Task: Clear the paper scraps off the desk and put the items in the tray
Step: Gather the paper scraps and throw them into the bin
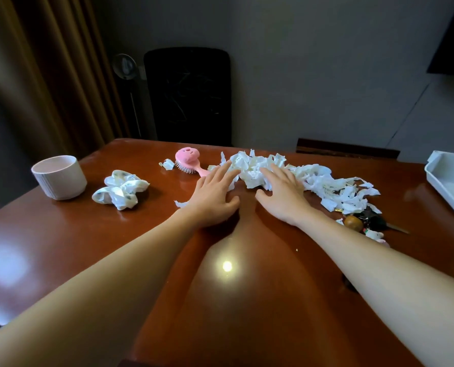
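Note:
A long heap of torn white paper scraps (313, 178) runs across the far middle of the brown desk (88, 239). My left hand (215, 197) lies flat with fingers spread, its fingertips touching the heap's left end. Beside it my right hand (282, 197) rests open, with its fingers on the scraps. A pink hairbrush (187, 158) lies just left of the heap, its handle partly under paper. One small scrap (167, 164) sits beyond the brush, another (181, 203) by my left wrist. The white tray (448, 181) stands at the right edge.
A pale pink cup (59, 176) stands at the far left. A white scrunchie (121, 192) lies next to it. Small trinkets and a dark keyring bunch (366, 225) sit right of my right forearm. A black chair back (189, 94) rises behind the desk.

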`<action>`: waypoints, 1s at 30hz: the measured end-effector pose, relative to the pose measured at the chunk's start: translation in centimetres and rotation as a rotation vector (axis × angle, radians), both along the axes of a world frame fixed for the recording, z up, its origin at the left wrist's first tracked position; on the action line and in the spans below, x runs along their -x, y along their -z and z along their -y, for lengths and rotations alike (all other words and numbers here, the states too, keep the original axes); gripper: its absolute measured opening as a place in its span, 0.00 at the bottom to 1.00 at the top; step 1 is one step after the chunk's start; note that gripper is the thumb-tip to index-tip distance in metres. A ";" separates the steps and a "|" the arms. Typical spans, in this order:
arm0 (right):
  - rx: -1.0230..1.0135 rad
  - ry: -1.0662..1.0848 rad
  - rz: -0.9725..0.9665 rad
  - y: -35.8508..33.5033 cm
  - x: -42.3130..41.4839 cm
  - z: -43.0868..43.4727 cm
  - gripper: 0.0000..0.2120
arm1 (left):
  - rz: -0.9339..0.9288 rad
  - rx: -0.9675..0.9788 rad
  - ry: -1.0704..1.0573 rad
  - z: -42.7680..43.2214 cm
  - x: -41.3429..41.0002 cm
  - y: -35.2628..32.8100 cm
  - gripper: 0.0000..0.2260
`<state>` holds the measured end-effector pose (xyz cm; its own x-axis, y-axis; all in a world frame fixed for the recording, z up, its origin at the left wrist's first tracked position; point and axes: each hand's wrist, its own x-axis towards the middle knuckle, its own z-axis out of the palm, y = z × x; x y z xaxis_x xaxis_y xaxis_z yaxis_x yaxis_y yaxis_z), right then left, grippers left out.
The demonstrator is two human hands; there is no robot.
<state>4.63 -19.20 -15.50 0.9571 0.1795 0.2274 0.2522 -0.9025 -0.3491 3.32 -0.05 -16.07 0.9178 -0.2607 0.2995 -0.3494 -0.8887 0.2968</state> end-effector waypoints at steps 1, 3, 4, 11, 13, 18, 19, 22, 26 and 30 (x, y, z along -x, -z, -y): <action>0.008 -0.002 0.004 0.2 -0.1 0.1 0.28 | 0.009 -0.002 0.009 0.3 -0.6 0.0 0.28; 0.020 -0.015 0.016 0.7 -0.3 0.2 0.26 | 0.019 -0.009 0.025 0.7 -1.9 -0.1 0.29; 0.026 -0.025 0.018 0.9 -0.3 0.2 0.25 | 0.018 -0.013 0.032 0.8 -2.6 -0.2 0.29; 0.087 -0.060 0.066 1.3 -0.1 -0.1 0.21 | -0.065 -0.031 0.012 1.7 -3.9 0.8 0.26; 0.113 -0.056 0.060 1.3 -0.1 -0.1 0.21 | -0.047 -0.028 0.006 1.7 -3.4 1.1 0.23; 0.137 -0.055 0.000 0.9 0.6 -0.4 0.20 | -0.048 -0.007 0.018 1.2 -1.6 0.8 0.19; 0.141 -0.063 -0.019 0.8 0.9 -0.4 0.20 | -0.059 -0.004 0.023 1.1 -1.1 0.6 0.20; 0.151 -0.098 -0.065 0.2 1.8 -0.4 0.20 | -0.092 0.012 0.026 0.8 0.3 0.5 0.20; 0.132 -0.143 -0.103 -0.6 3.5 -0.6 0.20 | -0.100 0.034 0.004 0.1 2.4 0.4 0.19; 0.107 -0.187 -0.065 -0.9 5.2 -1.3 0.17 | -0.117 0.013 0.000 -1.0 4.5 0.1 0.19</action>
